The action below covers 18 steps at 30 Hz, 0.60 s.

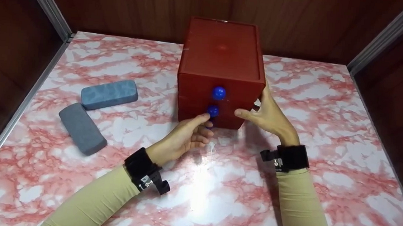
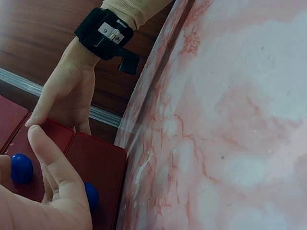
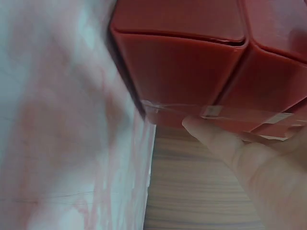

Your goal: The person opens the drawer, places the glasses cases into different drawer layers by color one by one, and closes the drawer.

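Note:
A red chest of small drawers [image 1: 222, 50] stands at the back of the table, its drawer fronts flush. Blue ball knobs run down its front, the top knob [image 1: 219, 93] uncovered. My left hand [image 1: 181, 138] has its thumb and index finger about the middle knob [image 2: 21, 168], thumb tip against it, other fingers loosely bent below. Part of the lowest knob [image 2: 91, 195] shows behind that hand. My right hand [image 1: 271, 115] rests along the chest's right side, thumb towards the front and fingers [image 3: 225, 148] stretched towards the back, near clear tape.
To the left lie a blue block [image 1: 109, 94] and a grey block [image 1: 82, 128], close together. The table [image 1: 353, 189] has a red and white marbled top. Brown wood-grain panels [image 1: 134, 7] with metal edging enclose it at the back and sides.

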Available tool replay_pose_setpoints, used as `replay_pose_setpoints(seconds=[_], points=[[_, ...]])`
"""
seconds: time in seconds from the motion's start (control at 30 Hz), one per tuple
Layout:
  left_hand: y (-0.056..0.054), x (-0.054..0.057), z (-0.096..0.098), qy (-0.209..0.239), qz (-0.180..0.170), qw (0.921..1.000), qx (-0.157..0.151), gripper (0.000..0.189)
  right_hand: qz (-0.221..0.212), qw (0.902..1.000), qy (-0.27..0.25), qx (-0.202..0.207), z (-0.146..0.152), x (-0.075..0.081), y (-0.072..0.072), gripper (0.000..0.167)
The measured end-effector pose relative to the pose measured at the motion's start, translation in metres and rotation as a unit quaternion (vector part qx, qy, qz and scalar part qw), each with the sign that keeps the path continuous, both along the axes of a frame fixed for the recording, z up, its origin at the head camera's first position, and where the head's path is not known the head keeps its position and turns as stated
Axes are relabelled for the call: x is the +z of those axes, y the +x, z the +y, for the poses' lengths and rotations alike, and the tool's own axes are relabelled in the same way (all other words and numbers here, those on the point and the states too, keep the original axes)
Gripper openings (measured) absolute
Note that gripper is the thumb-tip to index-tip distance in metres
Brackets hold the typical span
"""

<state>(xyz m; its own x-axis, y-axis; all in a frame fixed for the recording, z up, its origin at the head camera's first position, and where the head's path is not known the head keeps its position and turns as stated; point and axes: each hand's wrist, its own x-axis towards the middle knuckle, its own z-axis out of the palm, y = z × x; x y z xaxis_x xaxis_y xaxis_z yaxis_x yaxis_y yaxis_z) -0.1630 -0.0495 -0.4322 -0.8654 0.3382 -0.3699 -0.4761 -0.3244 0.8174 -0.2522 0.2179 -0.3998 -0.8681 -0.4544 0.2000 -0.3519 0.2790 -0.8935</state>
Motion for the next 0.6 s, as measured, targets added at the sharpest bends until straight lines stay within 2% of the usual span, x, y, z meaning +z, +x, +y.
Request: replay_pose_setpoints(seconds=[0.13, 0.23, 0.6], points=[[0.002, -0.005, -0.002, -0.017, -0.011, 0.9998, -0.007, 0.041, -0.011, 0.9999, -0.004, 0.007, -0.001, -0.004, -0.001, 0.104], [0.002, -0.007, -0.003, -0.030, -0.022, 0.9992, -0.010, 0.039, -0.011, 0.9999, -0.001, 0.008, -0.002, -0.006, -0.002, 0.105], [-0.001, -0.012, -0.004, -0.033, -0.056, 0.9978, -0.013, 0.047, 0.012, 0.9997, 0.019, 0.007, -0.002, -0.015, -0.006, 0.103]])
